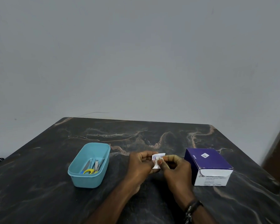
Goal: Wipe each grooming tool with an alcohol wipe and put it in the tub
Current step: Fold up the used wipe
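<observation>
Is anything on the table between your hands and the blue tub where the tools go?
Nothing visible. Both hands, left hand and right hand, pinch a small wipe packet. Only bare dark table lies between them and the blue tub.

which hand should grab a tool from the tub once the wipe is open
Left, probably. The left hand is nearer the tub, which sits to its left with the tools inside. The right hand pinches the wipe packet too and can keep it.
</observation>
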The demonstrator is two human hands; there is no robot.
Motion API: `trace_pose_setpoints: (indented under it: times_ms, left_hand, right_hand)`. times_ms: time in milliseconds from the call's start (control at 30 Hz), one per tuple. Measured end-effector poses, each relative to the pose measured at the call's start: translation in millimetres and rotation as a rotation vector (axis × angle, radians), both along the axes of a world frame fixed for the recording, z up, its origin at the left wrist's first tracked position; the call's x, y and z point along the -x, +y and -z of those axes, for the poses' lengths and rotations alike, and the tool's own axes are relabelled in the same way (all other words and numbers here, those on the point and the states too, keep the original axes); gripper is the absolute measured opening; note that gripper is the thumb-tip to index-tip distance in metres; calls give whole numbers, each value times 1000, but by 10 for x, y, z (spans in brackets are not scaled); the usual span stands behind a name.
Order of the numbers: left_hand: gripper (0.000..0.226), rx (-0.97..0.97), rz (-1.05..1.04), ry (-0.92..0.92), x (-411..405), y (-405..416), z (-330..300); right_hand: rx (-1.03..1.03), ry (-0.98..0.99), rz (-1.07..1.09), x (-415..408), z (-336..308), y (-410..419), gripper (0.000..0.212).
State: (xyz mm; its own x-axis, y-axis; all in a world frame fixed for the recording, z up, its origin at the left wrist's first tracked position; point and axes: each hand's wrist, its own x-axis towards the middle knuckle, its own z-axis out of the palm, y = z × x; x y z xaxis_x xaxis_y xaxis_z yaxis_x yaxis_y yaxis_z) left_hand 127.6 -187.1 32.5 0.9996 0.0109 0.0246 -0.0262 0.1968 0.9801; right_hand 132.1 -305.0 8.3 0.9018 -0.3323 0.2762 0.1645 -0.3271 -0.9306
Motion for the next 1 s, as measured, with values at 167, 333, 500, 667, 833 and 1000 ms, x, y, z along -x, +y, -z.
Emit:
trace_pose_setpoints:
  times_ms: [167, 333, 500, 667, 833, 1000]
  left_hand:
    - [23, 2, 14, 2, 22, -11, -11]
    - [20, 2, 14, -16, 28, -4, 14]
    - [19, -35, -12, -33, -1, 11, 33]
    - [10, -98, -50, -57, -30, 24, 51]
    - [12, -154, -68, -92, -36, 49, 67]
    - [9, -150, -53, -99, -50, 63, 71]
  right_hand:
    - [-24, 15, -30, 23, -22, -7, 6]
    - [-7, 1, -42, 48, -39, -5, 9]
    - [-35, 13, -40, 41, -40, -3, 10]
    - [-102, 17, -37, 43, -82, -6, 18]
    - [-119, 54, -93, 51, -76, -4, 37]
    - [-83, 54, -174, 52, -66, -14, 20]
